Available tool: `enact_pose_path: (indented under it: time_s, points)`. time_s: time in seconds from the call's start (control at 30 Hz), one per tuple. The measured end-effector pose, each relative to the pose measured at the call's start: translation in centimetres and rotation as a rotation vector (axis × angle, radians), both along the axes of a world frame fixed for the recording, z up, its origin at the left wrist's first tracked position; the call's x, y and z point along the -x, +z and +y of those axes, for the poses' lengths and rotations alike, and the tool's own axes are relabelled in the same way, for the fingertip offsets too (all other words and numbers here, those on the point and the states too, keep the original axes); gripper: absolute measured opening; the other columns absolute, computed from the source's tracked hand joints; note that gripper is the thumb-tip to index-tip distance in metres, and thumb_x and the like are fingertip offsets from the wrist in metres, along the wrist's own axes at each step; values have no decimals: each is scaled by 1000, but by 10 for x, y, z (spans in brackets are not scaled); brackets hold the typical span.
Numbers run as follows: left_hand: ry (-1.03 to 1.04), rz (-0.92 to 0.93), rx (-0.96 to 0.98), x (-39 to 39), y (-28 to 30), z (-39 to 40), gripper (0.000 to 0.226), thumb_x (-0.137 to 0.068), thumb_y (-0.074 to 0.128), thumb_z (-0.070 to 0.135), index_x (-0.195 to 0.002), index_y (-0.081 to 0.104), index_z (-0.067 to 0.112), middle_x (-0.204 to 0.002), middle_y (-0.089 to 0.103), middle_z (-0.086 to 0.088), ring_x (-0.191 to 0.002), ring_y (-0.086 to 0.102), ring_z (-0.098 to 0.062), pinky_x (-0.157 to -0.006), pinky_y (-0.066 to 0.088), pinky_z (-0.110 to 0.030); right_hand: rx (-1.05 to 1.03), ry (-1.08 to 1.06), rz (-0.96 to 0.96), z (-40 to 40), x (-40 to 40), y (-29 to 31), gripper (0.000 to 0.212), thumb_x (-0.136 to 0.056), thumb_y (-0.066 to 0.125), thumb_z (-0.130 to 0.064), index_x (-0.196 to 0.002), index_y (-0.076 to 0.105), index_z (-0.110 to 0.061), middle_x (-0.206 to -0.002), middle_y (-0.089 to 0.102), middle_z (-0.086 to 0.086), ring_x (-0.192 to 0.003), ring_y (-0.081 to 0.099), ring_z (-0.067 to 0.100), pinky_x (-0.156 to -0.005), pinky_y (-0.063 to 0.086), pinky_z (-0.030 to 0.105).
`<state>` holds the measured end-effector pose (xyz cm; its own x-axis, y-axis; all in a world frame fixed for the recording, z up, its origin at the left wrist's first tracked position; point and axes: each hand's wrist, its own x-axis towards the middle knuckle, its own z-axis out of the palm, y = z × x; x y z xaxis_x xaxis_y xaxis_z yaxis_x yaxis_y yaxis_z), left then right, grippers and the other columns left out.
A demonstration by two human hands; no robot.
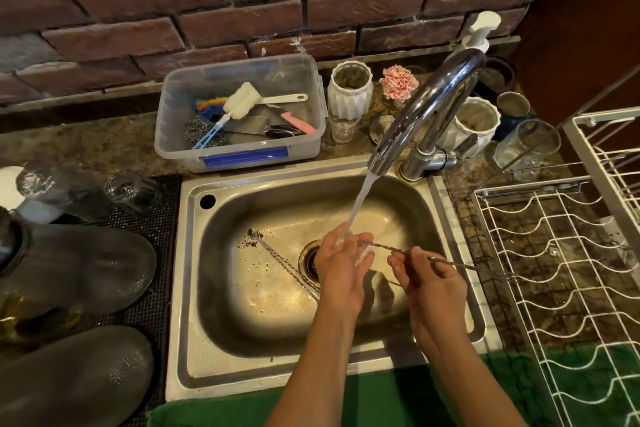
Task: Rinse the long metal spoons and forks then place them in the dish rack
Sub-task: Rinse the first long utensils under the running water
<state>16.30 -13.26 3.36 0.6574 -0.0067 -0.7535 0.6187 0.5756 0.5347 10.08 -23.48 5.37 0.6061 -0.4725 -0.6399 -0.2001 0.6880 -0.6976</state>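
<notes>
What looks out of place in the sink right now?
Dark crumbs and pale specks litter the sink floor around the bowl of the spoon lying there unrinsed. Nothing else stands out.

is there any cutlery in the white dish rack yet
No, the white dish rack holds no cutlery; one twisted utensil is in the hands, another lies in the sink.

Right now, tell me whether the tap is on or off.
On. A stream of water runs from the faucet spout onto the left hand, which holds one end of a long metal utensil over the sink.
</notes>
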Motion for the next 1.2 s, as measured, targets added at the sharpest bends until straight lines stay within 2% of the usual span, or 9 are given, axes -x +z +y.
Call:
enact_pose_path:
  time_s: [0.13,0.27,0.4,0.57,0.73,0.87,1.03,1.1,1.2]
  points:
    - [50,17,65,-3,5,-3,14,-104,53,8,-107,65,1,-84,78,-15,-87,78,-30,-70,62,-33,-3,15,5,2,1,0,15,-96,60,-11,-99,69,1,-93,76,23,-83,76,28,-66,62,26]
    - [-31,-37,-77,0,2,0,16,-103,56,16,-107,68,6,-87,79,-11,-82,78,-26,-69,62,-28,0,-2,19,4,-3,2,17,-97,59,-12,-102,67,2,-94,76,22,-85,76,28,-66,62,25]
    - [-8,-43,-148,0,3,14,14,-96,67,10,-108,71,5,-95,79,-13,-83,78,-23,-70,61,-25,2,-20,44,5,-12,3,15,-97,59,-14,-101,67,-2,-92,76,20,-83,76,26,-63,61,24]
    - [98,9,-220,-1,6,34,8,-90,69,-5,-92,71,2,-71,78,-5,-62,73,-14,-60,59,-21,40,69,63,34,-30,-2,13,-94,65,-13,-92,74,-4,-91,78,15,-85,76,24,-72,60,30]
    - [117,0,-325,6,13,55,10,-87,70,-6,-88,74,3,-80,78,-10,-71,73,-17,-66,60,-26,53,310,76,77,-48,-3,17,-91,68,-11,-77,79,-13,-85,79,11,-81,76,21,-63,59,25]
    - [230,-30,-387,-3,14,86,18,-86,66,-14,-83,72,3,-83,73,-13,-71,66,-20,-60,59,-19,-19,193,71,65,-65,0,8,-89,71,-10,-86,76,-4,-91,78,15,-88,76,23,-72,59,26]
    - [186,-48,-396,-1,15,74,18,-86,65,-16,-82,71,1,-74,74,-12,-59,69,-11,-57,59,-18,-65,262,73,97,-65,0,9,-94,65,-9,-90,70,-2,-83,77,14,-69,73,20,-61,59,27]
    - [175,-48,-412,0,14,84,18,-86,65,-15,-83,72,2,-69,75,-6,-59,68,-12,-56,58,-18,-49,315,78,97,-65,3,8,-92,67,-9,-90,71,-3,-84,79,12,-76,76,21,-70,61,31]
    - [227,-50,-455,2,8,118,20,-86,64,-15,-82,73,3,-75,71,-11,-65,62,-19,-56,58,-21,9,249,130,72,-72,4,5,-84,73,-2,-84,73,-7,-86,78,13,-87,75,26,-81,59,37]
